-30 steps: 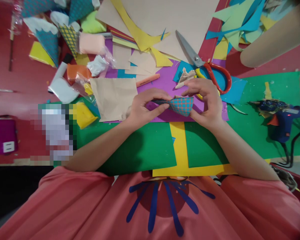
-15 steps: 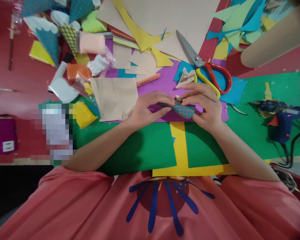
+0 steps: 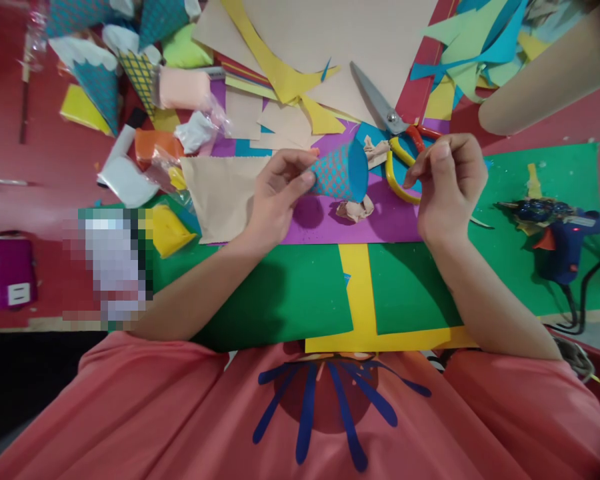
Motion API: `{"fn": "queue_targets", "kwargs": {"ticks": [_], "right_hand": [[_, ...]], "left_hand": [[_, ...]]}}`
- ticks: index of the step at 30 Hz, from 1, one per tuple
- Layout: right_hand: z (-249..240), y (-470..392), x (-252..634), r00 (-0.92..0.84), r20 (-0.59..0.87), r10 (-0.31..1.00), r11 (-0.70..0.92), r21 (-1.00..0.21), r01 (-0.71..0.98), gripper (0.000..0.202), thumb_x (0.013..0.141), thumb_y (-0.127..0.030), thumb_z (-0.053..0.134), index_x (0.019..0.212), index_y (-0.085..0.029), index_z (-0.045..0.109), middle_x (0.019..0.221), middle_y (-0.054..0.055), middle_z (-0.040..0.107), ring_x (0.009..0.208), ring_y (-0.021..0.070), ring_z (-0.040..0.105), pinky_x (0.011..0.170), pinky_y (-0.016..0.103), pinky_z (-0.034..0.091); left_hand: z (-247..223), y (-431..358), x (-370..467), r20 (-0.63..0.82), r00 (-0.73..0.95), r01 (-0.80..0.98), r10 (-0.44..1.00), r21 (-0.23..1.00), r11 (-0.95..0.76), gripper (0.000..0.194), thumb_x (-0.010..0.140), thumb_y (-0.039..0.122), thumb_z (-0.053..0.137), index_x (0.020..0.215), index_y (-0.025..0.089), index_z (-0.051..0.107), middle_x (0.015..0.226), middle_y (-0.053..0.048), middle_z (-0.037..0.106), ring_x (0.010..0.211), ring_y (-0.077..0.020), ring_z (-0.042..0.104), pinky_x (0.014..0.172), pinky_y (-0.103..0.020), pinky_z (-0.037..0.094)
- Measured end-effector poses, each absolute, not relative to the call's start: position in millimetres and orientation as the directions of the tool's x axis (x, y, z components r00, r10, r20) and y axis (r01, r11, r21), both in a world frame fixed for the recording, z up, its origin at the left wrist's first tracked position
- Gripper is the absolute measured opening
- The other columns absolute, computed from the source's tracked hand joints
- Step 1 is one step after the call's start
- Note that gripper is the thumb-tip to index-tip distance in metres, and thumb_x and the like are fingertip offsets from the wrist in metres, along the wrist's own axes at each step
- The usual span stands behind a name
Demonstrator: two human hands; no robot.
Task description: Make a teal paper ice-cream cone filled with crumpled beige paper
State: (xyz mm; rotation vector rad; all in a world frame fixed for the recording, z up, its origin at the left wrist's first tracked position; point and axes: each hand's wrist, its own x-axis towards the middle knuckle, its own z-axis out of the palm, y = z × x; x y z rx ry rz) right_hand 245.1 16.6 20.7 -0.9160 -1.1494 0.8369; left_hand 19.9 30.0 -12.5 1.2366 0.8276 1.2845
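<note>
A blue paper cone with a brown lattice pattern (image 3: 334,175) is pinched near its tip by the fingers of my left hand (image 3: 279,197). Its wide mouth faces right. To its right, my right hand (image 3: 450,183) is raised apart from the cone, fingers curled and thumb pressed against them; whatever they might hold is hidden. A crumpled piece of brown paper (image 3: 356,210) lies on the purple sheet (image 3: 313,233) just below the cone. Scissors with red and yellow handles (image 3: 391,120) lie behind my right hand, which covers part of the handles.
A hot glue gun (image 3: 565,243) lies on the green sheet (image 3: 510,280) at right. A brown paper bag (image 3: 223,200) is left of my left hand. Finished-looking cones (image 3: 96,87) and clay packets (image 3: 184,88) crowd the upper left. A cardboard tube (image 3: 545,87) juts in at upper right.
My right hand has let go of the cone and moved right and up. The cone, in my left hand, has turned mouth-right and risen; the crumpled paper beneath is now exposed.
</note>
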Motion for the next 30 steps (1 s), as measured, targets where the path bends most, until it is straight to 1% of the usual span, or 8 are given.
{"fn": "queue_targets", "kwargs": {"ticks": [5,8,11,13,15,20,25,30], "right_hand": [[20.6,16.2,243.1,0.202,0.294,0.934,0.317,-0.943,-0.096,0.051,0.091,-0.053,0.062,0.054,-0.024,0.045,0.041,-0.007,0.035,0.031,0.0080,0.028,0.030,0.027,0.017],[21.3,12.6,242.3,0.206,0.349,0.914,0.358,-0.934,-0.002,0.062,0.096,-0.055,0.053,0.045,-0.021,0.041,0.038,-0.005,0.037,0.031,0.0077,0.038,0.032,0.025,0.025],[19.0,10.6,243.3,0.045,0.441,0.897,0.438,-0.897,0.064,0.029,0.095,-0.056,0.054,0.093,-0.032,0.072,0.091,-0.003,0.072,0.073,0.0128,0.070,0.061,0.027,0.056],[14.7,10.3,243.3,-0.124,0.466,0.876,0.479,-0.871,0.107,0.051,0.085,-0.059,0.068,0.131,-0.042,0.055,0.134,-0.003,0.062,0.108,0.0185,0.069,0.087,0.034,0.060],[9.6,10.2,242.4,-0.211,0.458,0.864,0.493,-0.855,0.161,0.075,0.072,-0.061,0.078,0.138,-0.042,0.047,0.144,0.000,0.054,0.126,0.0243,0.061,0.103,0.041,0.055],[6.1,8.8,241.6,-0.258,0.383,0.887,0.439,-0.873,0.212,0.057,0.079,-0.059,0.074,0.127,-0.034,0.055,0.128,0.004,0.064,0.126,0.0272,0.060,0.112,0.051,0.048],[8.6,9.2,242.4,-0.214,0.329,0.920,0.365,-0.918,0.157,0.046,0.081,-0.057,0.072,0.115,-0.031,0.058,0.121,0.003,0.066,0.117,0.0239,0.064,0.107,0.048,0.052],[3.0,12.6,240.3,-0.103,0.319,0.942,0.325,-0.945,0.048,0.040,0.079,-0.060,0.073,0.101,-0.030,0.057,0.119,0.002,0.067,0.121,0.0209,0.062,0.106,0.047,0.052]], "left_hand": [[-9.9,37.2,16.7,-0.029,0.218,-0.410,0.975,0.904,0.119,0.028,0.080,0.045,0.077,0.096,0.026,0.063,0.089,0.005,0.067,0.078,-0.0100,0.066,0.076,-0.027,0.059],[-6.5,35.3,18.6,-0.017,0.231,-0.399,0.973,0.910,0.111,0.028,0.080,0.044,0.076,0.098,0.026,0.065,0.090,0.006,0.068,0.075,-0.0085,0.066,0.075,-0.025,0.059],[-5.2,29.5,23.4,0.038,0.245,-0.346,0.969,0.937,0.051,0.028,0.078,0.043,0.079,0.100,0.028,0.069,0.097,0.006,0.070,0.086,-0.0084,0.068,0.079,-0.022,0.059],[-4.9,25.0,26.5,0.055,0.284,-0.297,0.957,0.954,0.034,0.032,0.075,0.041,0.083,0.101,0.027,0.071,0.103,0.004,0.072,0.098,-0.0110,0.069,0.089,-0.024,0.058],[-4.0,20.7,28.0,0.064,0.342,-0.217,0.937,0.976,0.013,0.040,0.072,0.039,0.086,0.105,0.023,0.071,0.109,-0.001,0.073,0.107,-0.0166,0.070,0.099,-0.031,0.057],[0.3,12.2,24.9,0.192,0.408,0.048,0.893,0.972,-0.232,0.042,0.084,0.046,0.075,0.117,0.022,0.069,0.119,-0.006,0.074,0.111,-0.0221,0.071,0.097,-0.037,0.059],[1.5,9.2,19.8,0.397,0.408,0.130,0.822,0.866,-0.483,0.042,0.085,0.039,0.075,0.125,0.028,0.067,0.121,-0.004,0.075,0.110,-0.0215,0.072,0.097,-0.034,0.059],[-0.1,9.6,17.3,0.455,0.404,0.172,0.793,0.814,-0.555,0.045,0.086,0.042,0.074,0.128,0.029,0.065,0.126,-0.004,0.072,0.114,-0.0229,0.070,0.102,-0.038,0.057]]}}
